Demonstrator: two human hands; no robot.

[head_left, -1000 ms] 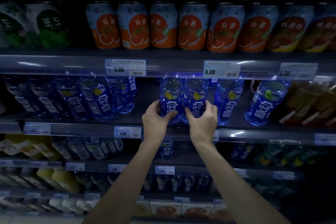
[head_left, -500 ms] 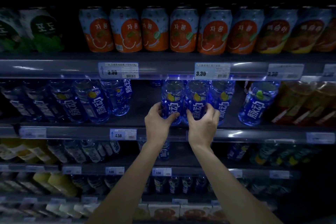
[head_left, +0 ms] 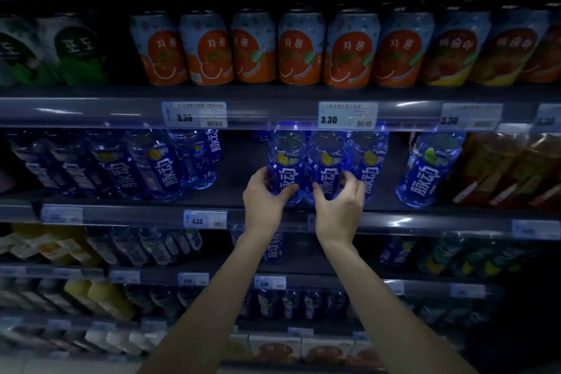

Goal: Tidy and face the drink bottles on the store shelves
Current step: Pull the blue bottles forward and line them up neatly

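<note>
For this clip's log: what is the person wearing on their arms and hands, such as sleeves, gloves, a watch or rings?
Nothing shows. The left forearm and right forearm are bare down to the frame's edge, with no sleeve cuff in view. The left hand and right hand are ungloved, with no watch, bracelet or ring visible, though the light is dim.

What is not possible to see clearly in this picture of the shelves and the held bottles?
Head view only.
Caps of the left bottle and right bottle: behind the shelf rail.
Their bases: partly covered by the left hand and right hand.
Lower-shelf bottles: too dark, blurred.
</note>
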